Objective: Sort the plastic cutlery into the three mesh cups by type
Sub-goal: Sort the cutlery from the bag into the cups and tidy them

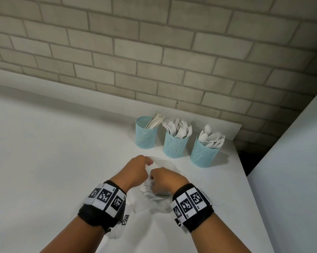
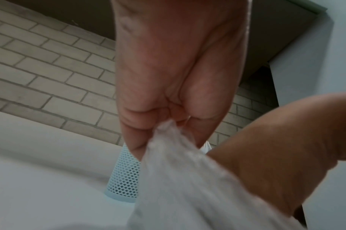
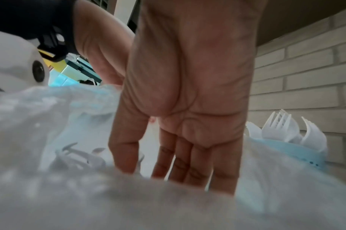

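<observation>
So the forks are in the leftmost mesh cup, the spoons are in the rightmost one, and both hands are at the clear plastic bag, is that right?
Not quite: the forks stand in the middle mesh cup, as the head view shows; the leftmost cup holds flat, knife-like pieces. The rest holds: spoons in the rightmost cup, and the left hand and right hand at the clear plastic bag.

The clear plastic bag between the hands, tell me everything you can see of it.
The plastic bag is thin, translucent and crumpled, lying on the white table in front of the three mesh cups. The left hand pinches a gathered edge of it, lifting it; the right hand reaches into it with straight fingers. A few white cutlery pieces show faintly through the film; their types are unclear.
</observation>
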